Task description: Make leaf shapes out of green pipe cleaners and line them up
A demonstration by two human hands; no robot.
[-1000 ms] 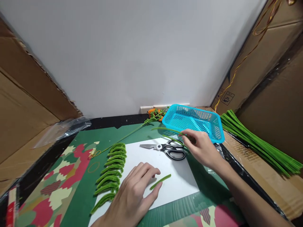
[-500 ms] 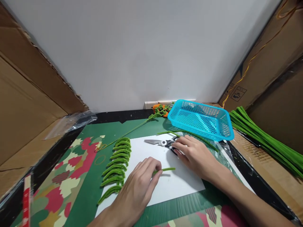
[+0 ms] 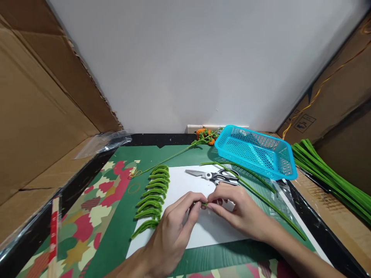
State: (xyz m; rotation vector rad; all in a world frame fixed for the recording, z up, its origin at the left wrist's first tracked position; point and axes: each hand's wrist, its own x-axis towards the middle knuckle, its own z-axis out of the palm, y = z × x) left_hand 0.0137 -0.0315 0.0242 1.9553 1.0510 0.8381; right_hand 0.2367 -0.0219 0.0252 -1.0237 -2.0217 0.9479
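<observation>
My left hand [image 3: 174, 227] and my right hand [image 3: 237, 210] meet over a white sheet [image 3: 203, 227], both pinching a short green pipe-cleaner piece [image 3: 204, 204] between fingertips. Only a small bit of it shows between the fingers. To the left of my hands, several bent green pipe-cleaner pieces [image 3: 152, 199] lie in a row along the sheet's left edge. Scissors [image 3: 216, 176] rest shut on the sheet just beyond my right hand. Two long green pipe cleaners [image 3: 255, 189] lie to the right of the scissors.
A turquoise mesh basket [image 3: 257, 152] stands at the back right. A bundle of long green pipe cleaners [image 3: 330, 175] lies on cardboard at the far right. An orange and green pipe-cleaner flower [image 3: 204, 135] with a long stem lies by the wall. Cardboard walls flank both sides.
My right hand laid the long pipe cleaners down, moved off the scissors and joined my left hand on the short green piece, which is lifted from the sheet. The camera shifted left.
</observation>
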